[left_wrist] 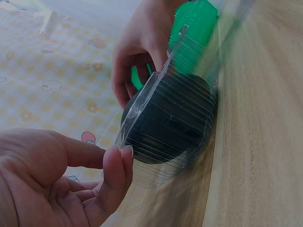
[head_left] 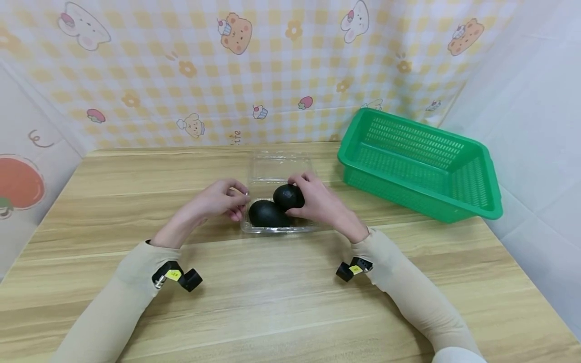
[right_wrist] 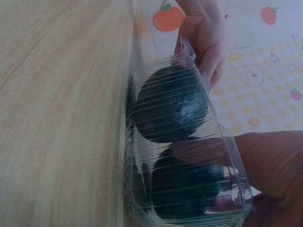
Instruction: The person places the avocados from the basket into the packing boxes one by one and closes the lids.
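A clear plastic clamshell box [head_left: 301, 229] lies on the table with its lid [head_left: 281, 167] folded back, away from me. Inside its left half rests a dark avocado [head_left: 268, 214]. My right hand [head_left: 320, 201] grips a second dark avocado [head_left: 288, 196], thumb on the near side and fingers over the far side. The right wrist view shows this avocado [right_wrist: 184, 189] through the ribbed wall, low in the box beside the other one. At the box's left edge, my left hand [head_left: 224, 199] pinches the rim between thumb and fingertips [left_wrist: 116, 163].
A green slotted plastic basket [head_left: 417, 196] stands at the back right of the wooden table [head_left: 272, 292]. Behind the table hangs a yellow checked cloth [head_left: 272, 80] with cartoon prints. Each wrist carries a small black camera.
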`<control>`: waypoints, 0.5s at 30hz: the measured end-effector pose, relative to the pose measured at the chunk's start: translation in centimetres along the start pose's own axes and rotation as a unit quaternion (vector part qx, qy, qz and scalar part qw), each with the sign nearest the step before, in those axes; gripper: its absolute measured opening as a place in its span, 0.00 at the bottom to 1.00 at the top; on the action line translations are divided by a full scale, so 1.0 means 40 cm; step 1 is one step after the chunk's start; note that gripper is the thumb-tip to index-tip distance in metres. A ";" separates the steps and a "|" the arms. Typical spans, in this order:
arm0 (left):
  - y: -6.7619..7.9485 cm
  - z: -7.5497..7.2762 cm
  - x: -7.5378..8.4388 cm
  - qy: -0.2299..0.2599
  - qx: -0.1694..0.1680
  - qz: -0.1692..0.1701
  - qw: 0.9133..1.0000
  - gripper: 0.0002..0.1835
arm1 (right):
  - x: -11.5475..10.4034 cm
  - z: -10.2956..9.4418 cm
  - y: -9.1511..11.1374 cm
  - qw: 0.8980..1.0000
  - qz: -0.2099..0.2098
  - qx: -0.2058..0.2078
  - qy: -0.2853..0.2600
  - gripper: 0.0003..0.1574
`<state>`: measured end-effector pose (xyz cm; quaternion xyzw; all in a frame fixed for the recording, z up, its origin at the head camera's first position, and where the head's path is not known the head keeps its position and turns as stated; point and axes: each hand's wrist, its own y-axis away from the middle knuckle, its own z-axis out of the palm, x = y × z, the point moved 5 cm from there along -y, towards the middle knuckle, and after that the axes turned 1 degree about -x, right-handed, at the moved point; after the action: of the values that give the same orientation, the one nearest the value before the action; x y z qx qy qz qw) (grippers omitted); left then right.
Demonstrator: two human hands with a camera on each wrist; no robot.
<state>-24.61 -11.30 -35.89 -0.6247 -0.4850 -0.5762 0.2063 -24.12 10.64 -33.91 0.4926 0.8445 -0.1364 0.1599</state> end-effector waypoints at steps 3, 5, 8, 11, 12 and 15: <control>-0.002 0.001 0.000 -0.001 0.000 0.000 1.000 0.17 | 0.002 0.001 -0.002 1.000 -0.002 -0.001 0.004 0.42; -0.002 0.001 0.000 0.000 0.000 0.000 1.000 0.17 | 0.002 0.001 -0.004 1.000 -0.007 0.000 0.001 0.43; -0.002 0.001 0.001 0.001 -0.001 0.001 1.000 0.17 | 0.003 -0.001 -0.004 1.000 -0.014 0.003 -0.006 0.42; -0.002 0.001 0.000 0.003 -0.003 0.002 1.000 0.18 | 0.000 -0.004 -0.004 1.000 -0.018 0.002 -0.012 0.40; -0.002 0.001 0.000 0.004 -0.004 0.002 1.000 0.18 | 0.000 -0.005 -0.004 1.000 -0.018 0.000 -0.012 0.39; -0.003 0.001 -0.003 0.004 -0.004 0.001 1.000 0.18 | -0.001 -0.008 -0.004 1.000 -0.015 -0.009 -0.008 0.38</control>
<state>-24.66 -11.26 -36.02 -0.6241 -0.4810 -0.5802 0.2062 -24.27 10.68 -33.59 0.4771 0.8518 -0.1353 0.1687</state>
